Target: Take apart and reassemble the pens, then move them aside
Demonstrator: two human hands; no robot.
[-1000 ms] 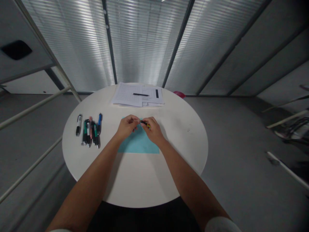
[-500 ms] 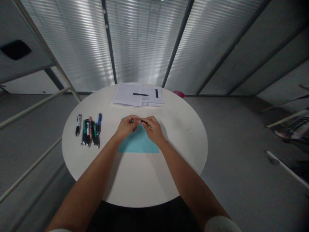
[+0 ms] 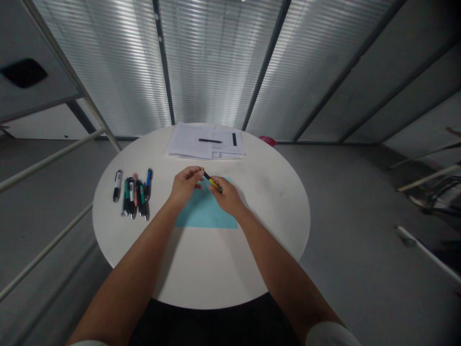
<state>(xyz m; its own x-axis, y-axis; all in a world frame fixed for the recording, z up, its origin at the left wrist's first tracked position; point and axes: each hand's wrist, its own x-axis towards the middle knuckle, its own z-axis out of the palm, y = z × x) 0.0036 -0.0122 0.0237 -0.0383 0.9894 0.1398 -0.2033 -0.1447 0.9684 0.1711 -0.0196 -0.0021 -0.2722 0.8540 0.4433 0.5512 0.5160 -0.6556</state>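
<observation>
Hands point(image 3: 183, 186) point(image 3: 230, 198) on yellow-black pen point(image 3: 212, 181) | round white table point(image 3: 205, 269) | grey floor point(image 3: 345, 202) | blinds point(image 3: 212, 67)

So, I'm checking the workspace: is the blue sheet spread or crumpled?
Spread: the blue sheet lies smooth and flat on the table, partly hidden by left hand and right hand.

Open tabletop point(image 3: 273, 211) at right, pens point(image 3: 131, 196) blocking left, papers point(image 3: 192, 149) beyond

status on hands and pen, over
Right hand grips yellow-black pen; left hand pinches its far tip. Pen slanted over blue sheet. Loose pens off left, apart.
</observation>
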